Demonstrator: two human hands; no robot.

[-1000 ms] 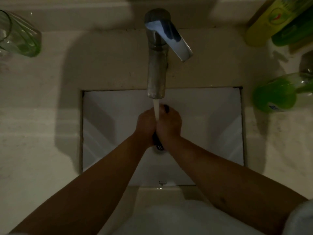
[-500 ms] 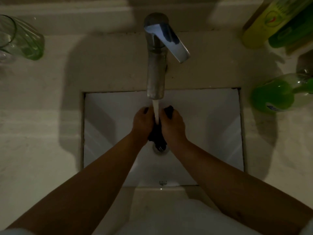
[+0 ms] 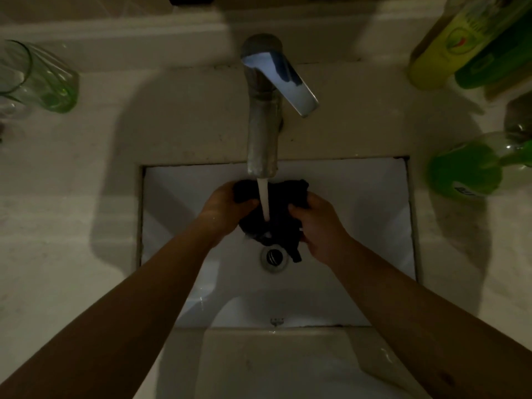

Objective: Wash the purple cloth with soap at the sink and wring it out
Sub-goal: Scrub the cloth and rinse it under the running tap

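The purple cloth (image 3: 280, 214) looks almost black in the dim light and hangs spread between both hands over the white sink (image 3: 359, 203). My left hand (image 3: 224, 208) grips its left edge and my right hand (image 3: 319, 223) grips its right edge. Water runs from the metal faucet (image 3: 263, 119) onto the middle of the cloth. A corner of the cloth dangles just above the drain (image 3: 273, 256).
A green glass (image 3: 43, 79) stands on the counter at the back left. Yellow and green bottles (image 3: 449, 44) stand at the back right, and a bottle of green liquid soap (image 3: 466, 168) lies beside the sink's right edge.
My hands were pressed together around the bunched cloth. They have moved apart, and the cloth now spreads open under the running water.
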